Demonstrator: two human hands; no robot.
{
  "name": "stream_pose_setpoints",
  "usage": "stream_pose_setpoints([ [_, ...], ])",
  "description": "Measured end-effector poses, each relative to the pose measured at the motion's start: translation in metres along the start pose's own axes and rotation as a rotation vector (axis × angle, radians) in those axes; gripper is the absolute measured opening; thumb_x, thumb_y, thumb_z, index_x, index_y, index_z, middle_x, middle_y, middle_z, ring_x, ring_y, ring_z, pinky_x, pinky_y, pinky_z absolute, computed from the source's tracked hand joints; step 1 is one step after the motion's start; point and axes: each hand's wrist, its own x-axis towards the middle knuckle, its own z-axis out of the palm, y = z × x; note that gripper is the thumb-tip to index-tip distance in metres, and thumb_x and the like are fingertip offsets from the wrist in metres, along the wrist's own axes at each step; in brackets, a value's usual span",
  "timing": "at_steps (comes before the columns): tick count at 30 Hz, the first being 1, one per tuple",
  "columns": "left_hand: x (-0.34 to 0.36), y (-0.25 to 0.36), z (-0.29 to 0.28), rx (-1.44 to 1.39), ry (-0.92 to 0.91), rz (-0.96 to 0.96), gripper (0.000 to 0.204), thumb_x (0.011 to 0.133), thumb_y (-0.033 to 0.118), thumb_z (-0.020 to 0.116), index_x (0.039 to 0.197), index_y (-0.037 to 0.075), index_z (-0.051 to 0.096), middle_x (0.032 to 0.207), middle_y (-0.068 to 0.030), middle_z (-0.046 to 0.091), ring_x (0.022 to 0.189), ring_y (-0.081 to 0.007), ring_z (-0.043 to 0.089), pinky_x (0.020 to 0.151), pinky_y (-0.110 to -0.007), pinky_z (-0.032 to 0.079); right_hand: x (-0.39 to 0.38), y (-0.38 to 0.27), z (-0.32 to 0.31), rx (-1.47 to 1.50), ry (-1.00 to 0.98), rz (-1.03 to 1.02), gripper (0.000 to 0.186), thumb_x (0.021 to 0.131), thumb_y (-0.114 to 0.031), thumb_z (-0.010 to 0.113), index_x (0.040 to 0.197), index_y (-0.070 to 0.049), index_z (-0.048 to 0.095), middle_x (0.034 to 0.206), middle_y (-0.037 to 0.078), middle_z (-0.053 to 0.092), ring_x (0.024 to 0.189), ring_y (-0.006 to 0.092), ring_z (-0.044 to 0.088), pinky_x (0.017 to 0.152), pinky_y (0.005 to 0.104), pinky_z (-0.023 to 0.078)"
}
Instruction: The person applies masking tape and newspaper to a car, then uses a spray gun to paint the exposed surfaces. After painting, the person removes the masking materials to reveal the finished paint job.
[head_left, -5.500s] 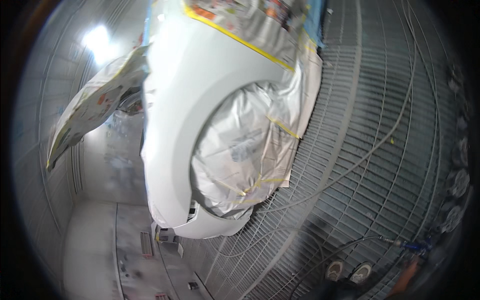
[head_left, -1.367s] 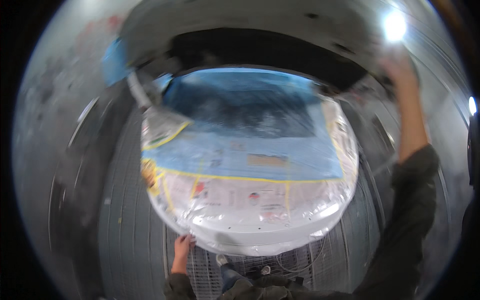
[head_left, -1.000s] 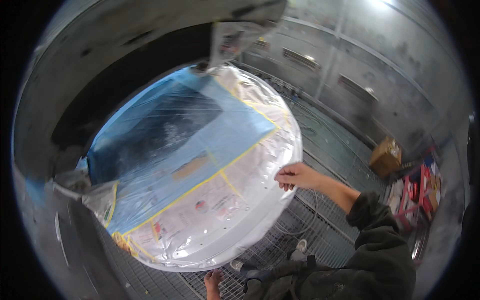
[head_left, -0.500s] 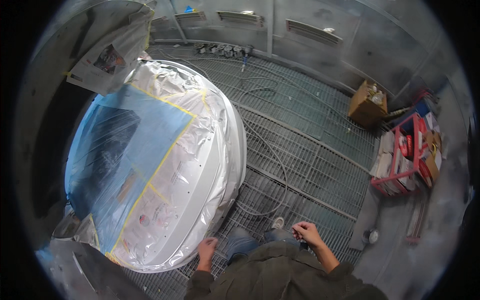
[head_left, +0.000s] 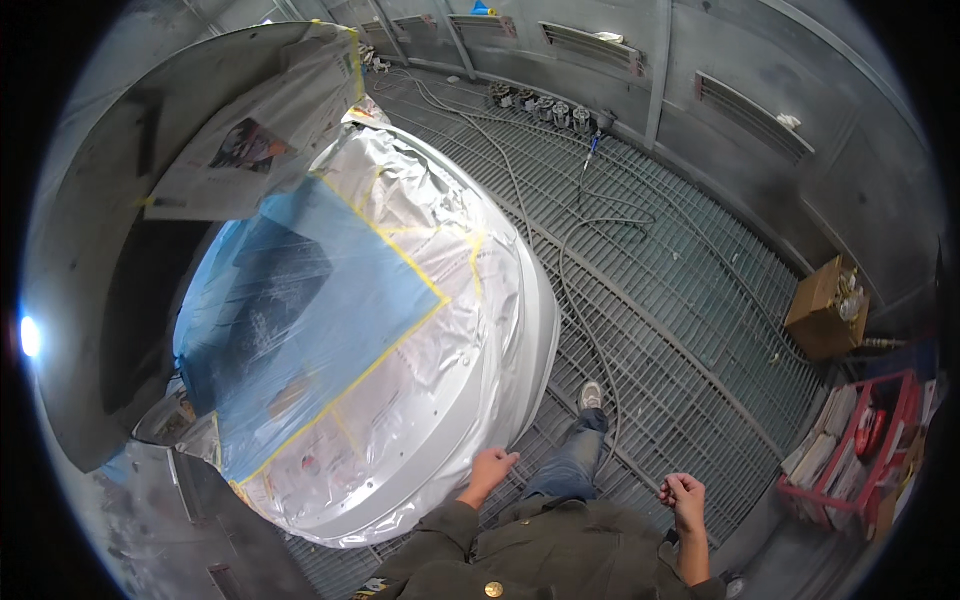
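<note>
My left hand (head_left: 488,472) is loosely curled beside the edge of a masked vehicle body (head_left: 440,385), apart from it. Down by my right side, my right hand (head_left: 685,498) has its fingers drawn together in a pinch. Anything within either hand is hidden. White painted trim runs along the vehicle's near edge. Clear plastic film and blue sheeting (head_left: 375,305), bordered with yellow tape, cover its opening. A raised dark panel (head_left: 90,300) stands over the left side, with printed paper (head_left: 205,190) hanging from it.
Metal grating (head_left: 690,330) forms the floor, with a hose (head_left: 567,285) winding across it. Spray guns (head_left: 545,110) line the far wall. A cardboard box (head_left: 815,310) and a red crate (head_left: 800,490) of papers stand at right. My shoe (head_left: 592,394) is on the grating.
My view has turned left, so the vehicle, box and crate sit further right. One foot has stepped forward. Both hands have swung, staying curled.
</note>
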Motion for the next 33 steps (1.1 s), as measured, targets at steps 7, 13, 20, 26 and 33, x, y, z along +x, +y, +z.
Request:
stream_pose_setpoints([
  [7, 0.108, 0.166, -0.004, -0.089, 0.021, 0.175, 0.041, 0.086, 0.039, 0.069, 0.069, 0.001, 0.068, 0.059, -0.0145, 0.062, 0.056, -0.0282, 0.06, 0.059, -0.04, 0.046, 0.132, -0.184, 0.036, -0.246, 0.013, -0.12, 0.019, 0.096, -0.016, 0.064, 0.089, 0.002, 0.066, 0.075, 0.005, 0.065, 0.063, 0.0099, 0.058, 0.057, 0.0241, 0.047],
  [13, 0.205, 0.255, -0.059, -0.155, 0.115, 0.057, 0.041, 0.087, 0.038, 0.069, 0.068, 0.001, 0.07, 0.058, -0.0121, 0.063, 0.052, -0.0209, 0.059, 0.056, -0.036, 0.045, 0.276, -0.283, 0.086, -0.265, -0.102, -0.14, 0.018, 0.096, -0.015, 0.064, 0.094, 0.002, 0.068, 0.077, 0.004, 0.066, 0.065, 0.0093, 0.059, 0.057, 0.0237, 0.047],
  [20, 0.294, 0.37, -0.087, -0.161, 0.26, -0.017, 0.043, 0.089, 0.036, 0.068, 0.066, -0.001, 0.068, 0.056, -0.011, 0.062, 0.051, -0.0166, 0.056, 0.054, -0.035, 0.043, 0.461, -0.385, 0.166, -0.468, -0.356, -0.075, 0.02, 0.095, -0.016, 0.065, 0.093, 0.003, 0.071, 0.075, 0.003, 0.067, 0.064, 0.0074, 0.06, 0.057, 0.0236, 0.047],
  [26, 0.37, 0.459, -0.097, -0.125, 0.367, -0.095, 0.044, 0.09, 0.036, 0.068, 0.069, -0.002, 0.066, 0.057, -0.0163, 0.058, 0.052, -0.0209, 0.056, 0.055, -0.038, 0.043, 0.629, -0.513, 0.229, -0.592, -0.453, -0.176, 0.024, 0.096, -0.021, 0.065, 0.095, 0.003, 0.071, 0.073, 0.003, 0.066, 0.063, 0.0084, 0.059, 0.057, 0.0246, 0.047],
  [33, 0.441, 0.559, -0.15, -0.227, 0.411, -0.273, 0.037, 0.089, 0.037, 0.069, 0.081, 0.001, 0.071, 0.063, -0.0128, 0.065, 0.059, -0.0254, 0.065, 0.06, -0.036, 0.05, 0.751, -0.632, 0.354, -0.538, -0.564, -0.166, 0.021, 0.096, -0.016, 0.063, 0.096, 0.004, 0.07, 0.077, 0.003, 0.067, 0.064, 0.0083, 0.059, 0.057, 0.0239, 0.045],
])
